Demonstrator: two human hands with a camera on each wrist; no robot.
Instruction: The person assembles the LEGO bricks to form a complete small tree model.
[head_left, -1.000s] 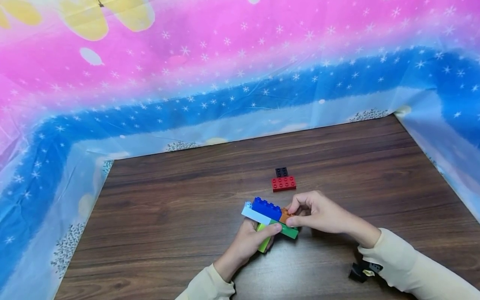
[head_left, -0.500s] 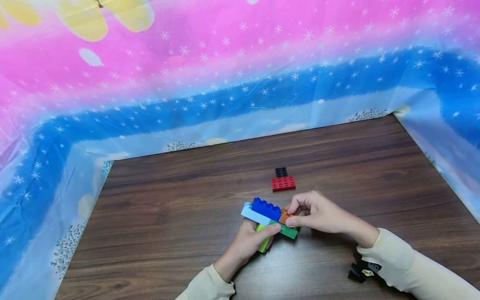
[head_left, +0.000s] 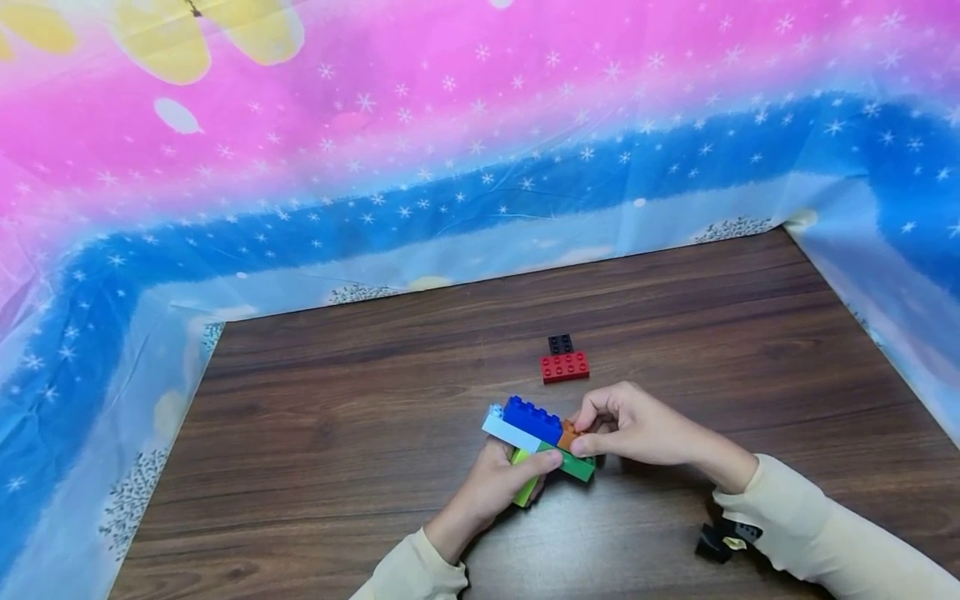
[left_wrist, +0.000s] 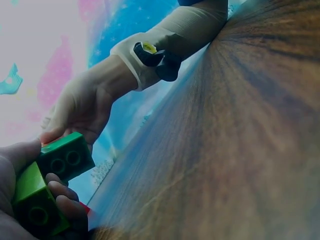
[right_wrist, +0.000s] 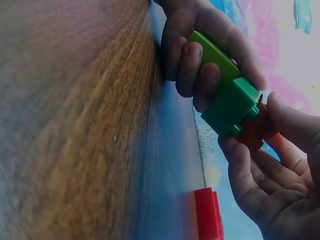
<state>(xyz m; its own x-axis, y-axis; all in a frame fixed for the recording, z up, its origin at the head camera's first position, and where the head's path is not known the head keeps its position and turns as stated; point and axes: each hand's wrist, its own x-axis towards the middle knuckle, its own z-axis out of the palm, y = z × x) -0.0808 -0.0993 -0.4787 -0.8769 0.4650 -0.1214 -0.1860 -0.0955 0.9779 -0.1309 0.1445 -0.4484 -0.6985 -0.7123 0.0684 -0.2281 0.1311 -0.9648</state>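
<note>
My left hand [head_left: 495, 486] grips a build of toy bricks from below, its fingers curled round the lime green brick [right_wrist: 216, 57] and its thumb on the green brick [head_left: 576, 465]. Above these sit a light blue brick [head_left: 510, 433] and, on top of it, a dark blue brick [head_left: 532, 419]. My right hand [head_left: 641, 425] pinches a small orange brick [head_left: 567, 435] between thumb and fingers, at the end of the dark blue one and over the green brick's studs. In the right wrist view the orange brick [right_wrist: 256, 129] is partly hidden by the fingers.
A red brick [head_left: 566, 367] lies on the wooden table [head_left: 360, 392] beyond the hands, with a small black brick [head_left: 560, 344] right behind it. A black wrist device [head_left: 722, 540] sits under the right sleeve. A patterned cloth [head_left: 450, 200] borders the table.
Both hands keep their hold on the bricks with hardly any movement. The whole head view has shifted very slightly.
</note>
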